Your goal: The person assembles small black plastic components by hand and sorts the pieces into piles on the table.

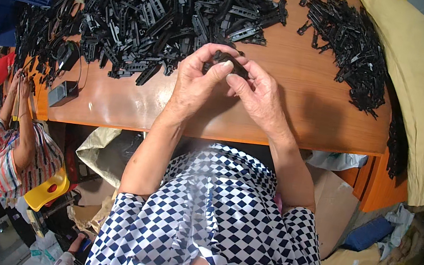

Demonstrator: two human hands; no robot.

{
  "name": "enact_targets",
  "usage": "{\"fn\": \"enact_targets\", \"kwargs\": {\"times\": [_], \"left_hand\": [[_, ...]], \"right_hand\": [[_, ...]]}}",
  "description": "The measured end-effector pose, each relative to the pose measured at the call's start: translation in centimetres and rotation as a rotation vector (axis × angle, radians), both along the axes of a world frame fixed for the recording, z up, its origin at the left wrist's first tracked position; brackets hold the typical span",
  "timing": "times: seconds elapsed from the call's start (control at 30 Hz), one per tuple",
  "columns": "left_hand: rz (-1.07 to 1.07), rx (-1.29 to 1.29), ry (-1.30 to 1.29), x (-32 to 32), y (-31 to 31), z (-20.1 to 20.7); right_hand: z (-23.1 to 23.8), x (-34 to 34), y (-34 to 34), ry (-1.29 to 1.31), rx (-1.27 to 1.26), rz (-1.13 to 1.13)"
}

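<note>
Black part point(239, 70) lies between the left fingers point(202, 55) and right fingers point(259, 74), gripped by both

- We can slide between the big black pile point(159, 7) and the small black pile point(348, 57).
- Those piles block us on both sides.
- Near us on the table's left part point(123, 99), we have room up to the grey box point(64, 93).

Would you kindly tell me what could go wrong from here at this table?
The small black part, held between the left hand and right hand, might slip. If dropped forward, it could get lost in the large, jumbled heap of black plastic-looking parts just beyond. The dark box-shaped object near the front edge of the brown table might fall if knocked.
</note>
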State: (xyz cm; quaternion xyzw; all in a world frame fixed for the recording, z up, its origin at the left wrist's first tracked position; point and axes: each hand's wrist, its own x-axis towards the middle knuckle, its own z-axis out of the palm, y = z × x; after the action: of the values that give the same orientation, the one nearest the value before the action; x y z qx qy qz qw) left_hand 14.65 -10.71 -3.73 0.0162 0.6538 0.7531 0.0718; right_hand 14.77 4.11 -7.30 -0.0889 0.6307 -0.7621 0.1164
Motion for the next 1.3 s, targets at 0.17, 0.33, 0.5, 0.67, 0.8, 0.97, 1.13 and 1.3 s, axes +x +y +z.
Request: {"fn": "enact_targets", "kwargs": {"times": [0.17,0.33,0.5,0.67,0.8,0.97,1.13,1.3], "left_hand": [[-0.026,0.127,-0.011,-0.4,1.2,-0.9],[-0.104,0.174,-0.033,-1.7,2.3,-2.0],[-0.156,0.361,-0.211,-2.4,3.0,-1.3],[-0.149,0.608,-0.163,-2.5,2.7,-2.5],[-0.178,0.609,-0.156,-2.6,2.2,-3.4],[-0.211,0.582,-0.14,-2.6,1.6,-4.1],[-0.256,0.582,-0.143,-1.4,1.6,-3.9],[-0.241,0.577,-0.11,-1.2,1.5,-3.7]], "right_hand": [[0.7,0.7,0.3,0.026,0.073,-0.151],[0.0,0.3,1.3,-0.04,0.089,-0.17],[1.3,-0.3,1.4,0.041,-0.001,-0.246],[1.4,-0.7,1.3,0.204,0.338,-0.251],[0.9,-0.6,1.2,0.2,0.427,-0.272],[1.4,-0.7,1.3,0.401,0.547,-0.31],[1.1,0.2,1.5,0.481,0.558,-0.315],[0.8,0.6,1.6,0.584,0.582,-0.29]]}}
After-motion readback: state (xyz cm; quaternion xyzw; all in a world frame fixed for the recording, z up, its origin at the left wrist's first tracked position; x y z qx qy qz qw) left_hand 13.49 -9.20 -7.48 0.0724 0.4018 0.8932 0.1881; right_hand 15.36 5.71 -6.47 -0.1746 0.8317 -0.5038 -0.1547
